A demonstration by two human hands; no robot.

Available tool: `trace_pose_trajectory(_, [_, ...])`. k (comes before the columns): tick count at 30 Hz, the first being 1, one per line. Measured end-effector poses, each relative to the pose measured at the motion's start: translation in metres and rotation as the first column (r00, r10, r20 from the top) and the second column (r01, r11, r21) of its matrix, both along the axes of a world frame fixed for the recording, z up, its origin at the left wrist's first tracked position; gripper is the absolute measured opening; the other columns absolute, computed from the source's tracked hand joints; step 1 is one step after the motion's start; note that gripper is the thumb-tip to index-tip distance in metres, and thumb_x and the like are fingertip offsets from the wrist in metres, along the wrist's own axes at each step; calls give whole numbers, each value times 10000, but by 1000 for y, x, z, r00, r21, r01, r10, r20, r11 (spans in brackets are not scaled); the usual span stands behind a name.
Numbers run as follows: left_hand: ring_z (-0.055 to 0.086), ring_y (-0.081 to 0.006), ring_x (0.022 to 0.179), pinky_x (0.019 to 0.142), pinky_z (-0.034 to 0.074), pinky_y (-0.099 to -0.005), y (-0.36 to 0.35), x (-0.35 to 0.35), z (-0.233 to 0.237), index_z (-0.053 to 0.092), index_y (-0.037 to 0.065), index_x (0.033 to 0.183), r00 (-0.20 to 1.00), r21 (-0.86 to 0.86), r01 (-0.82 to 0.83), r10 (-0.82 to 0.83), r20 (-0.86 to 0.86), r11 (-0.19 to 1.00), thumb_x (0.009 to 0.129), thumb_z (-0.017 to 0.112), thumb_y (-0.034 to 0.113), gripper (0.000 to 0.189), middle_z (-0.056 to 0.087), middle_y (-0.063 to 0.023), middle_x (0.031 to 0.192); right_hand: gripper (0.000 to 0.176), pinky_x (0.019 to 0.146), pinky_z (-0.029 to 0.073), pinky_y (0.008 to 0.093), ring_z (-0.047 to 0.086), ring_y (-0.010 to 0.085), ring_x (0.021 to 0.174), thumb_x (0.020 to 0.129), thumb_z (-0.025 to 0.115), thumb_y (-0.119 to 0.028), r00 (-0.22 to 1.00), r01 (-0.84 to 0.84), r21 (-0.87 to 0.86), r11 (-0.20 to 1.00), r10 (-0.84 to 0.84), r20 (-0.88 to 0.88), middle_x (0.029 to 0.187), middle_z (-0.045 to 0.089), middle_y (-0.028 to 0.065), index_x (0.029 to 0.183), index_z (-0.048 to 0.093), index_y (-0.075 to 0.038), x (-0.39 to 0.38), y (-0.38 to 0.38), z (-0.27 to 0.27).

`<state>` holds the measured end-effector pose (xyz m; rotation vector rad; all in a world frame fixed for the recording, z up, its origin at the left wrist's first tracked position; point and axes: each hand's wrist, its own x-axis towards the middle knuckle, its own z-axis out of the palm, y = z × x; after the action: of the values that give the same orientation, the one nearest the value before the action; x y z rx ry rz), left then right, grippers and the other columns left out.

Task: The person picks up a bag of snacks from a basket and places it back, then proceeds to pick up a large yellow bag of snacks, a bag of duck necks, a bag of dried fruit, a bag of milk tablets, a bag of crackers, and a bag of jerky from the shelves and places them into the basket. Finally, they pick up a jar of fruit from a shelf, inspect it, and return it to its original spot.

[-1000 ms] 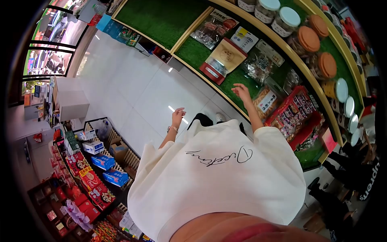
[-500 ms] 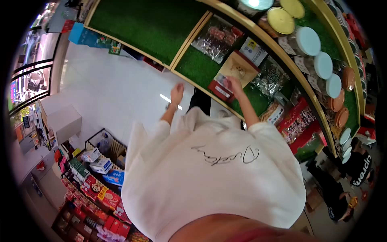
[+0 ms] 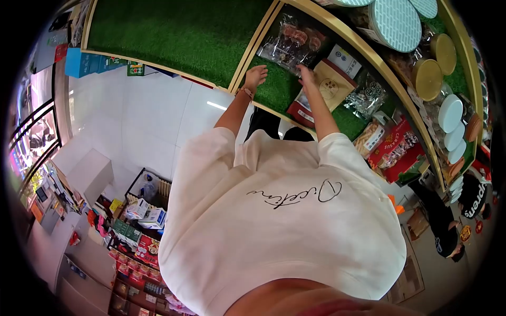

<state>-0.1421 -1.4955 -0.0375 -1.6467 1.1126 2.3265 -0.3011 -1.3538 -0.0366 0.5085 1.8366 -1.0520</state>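
Over the green turf shelf (image 3: 211, 47), near its wooden divider, my left hand (image 3: 255, 77) holds nothing, its fingers loosely apart. My right hand (image 3: 307, 76) reaches between a clear plastic bag of reddish-brown food (image 3: 295, 39) and a kraft paper bag (image 3: 333, 84). Its fingertips are right at the lower edge of the clear bag, with thumb and forefinger apart. The kraft bag has a dark red lower part with a white label and lies flat under my right wrist. A silver-and-white pouch (image 3: 345, 60) lies beyond it.
A patterned clear bag (image 3: 367, 96) and a red bag (image 3: 395, 150) lie farther right on the shelf. Lidded jars (image 3: 395, 23) line the upper tier. A basket (image 3: 150, 184) and stacked boxes stand at left. People in black clothes (image 3: 440, 221) are at far right.
My left hand has moved from beside the shelf to over its turf. My right hand has left the kraft bag's lower part and moved up to the clear bag's edge. The view has shifted.
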Motion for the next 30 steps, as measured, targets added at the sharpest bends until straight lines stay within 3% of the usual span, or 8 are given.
trace_pose_trajectory(4, [471, -215, 1131, 935, 393, -350, -8, -3, 3, 443, 40, 1252, 1000, 127, -8, 10, -15, 992, 909, 426, 288, 423, 491, -98, 1239, 459, 759, 434, 312, 474, 188, 995, 706, 622, -268, 968, 208, 121, 971, -187, -168, 1095, 505, 63, 1104, 509, -71, 4, -3, -37])
trace_pose_trajectory(7, [422, -220, 1184, 978, 360, -364, -15, -6, -11, 386, 41, 1289, 995, 148, -65, 76, -68, 987, 914, 411, 297, 455, 442, -93, 1291, 378, 655, 399, 243, 490, 132, 879, 714, 636, -304, 967, 250, -68, 966, -245, 68, 997, 546, 2, 1027, 544, -115, -4, 12, -39])
trace_pose_trajectory(14, [392, -248, 1199, 993, 319, -397, -20, -15, -25, 312, 71, 1330, 960, 283, -148, 206, -188, 948, 934, 371, 221, 428, 419, -113, 1290, 438, 615, 321, 237, 484, 114, 797, 666, 715, -410, 994, 45, -266, 963, -17, 107, 913, 574, -25, 1003, 581, -164, -32, 19, -6])
trace_pose_trajectory(16, [384, -251, 1203, 1005, 306, -400, -26, -23, -44, 292, 85, 1336, 920, 346, -133, 245, -305, 929, 946, 324, 189, 405, 425, -116, 1272, 475, 821, 431, 296, 576, 151, 916, 720, 729, -244, 981, 193, -451, 872, -156, 119, 1044, 601, 39, 1117, 549, -57, -29, 1, 29])
trace_pose_trajectory(19, [365, -242, 1216, 1012, 303, -388, -12, -16, -69, 302, 95, 1329, 856, 292, -94, 227, -464, 952, 927, 400, 208, 429, 415, -101, 1274, 357, 712, 518, 308, 606, 176, 852, 696, 732, -67, 900, 422, -591, 688, -235, 368, 987, 619, 77, 1020, 593, -13, -28, -14, 10])
trace_pose_trajectory(23, [368, -217, 1215, 1001, 330, -363, -9, -39, -28, 426, 92, 1235, 906, 317, -313, 382, -183, 895, 805, 622, 262, 501, 429, -62, 1258, 366, 737, 507, 303, 599, 150, 849, 684, 741, -82, 996, 89, -555, 827, -61, 68, 930, 637, 56, 1009, 592, -3, -34, -8, 3])
trace_pose_trajectory(26, [398, -207, 1184, 1000, 337, -373, -2, -30, -22, 480, 76, 1135, 919, 337, -269, 346, -192, 902, 806, 626, 250, 400, 464, -59, 1222, 417, 774, 481, 279, 591, 151, 859, 657, 763, -102, 983, -29, -522, 852, -69, -168, 965, 633, 58, 1025, 590, -9, -19, 9, 18])
trace_pose_trajectory(30, [455, -201, 1108, 1011, 336, -415, 17, 6, 5, 507, 80, 1038, 907, 407, 2, 170, -386, 913, 851, 571, 194, 228, 517, -47, 1151, 650, 830, 438, 288, 544, 157, 961, 623, 796, -153, 978, -4, -600, 800, -122, -170, 1078, 576, 76, 1169, 476, -6, 14, 63, 93])
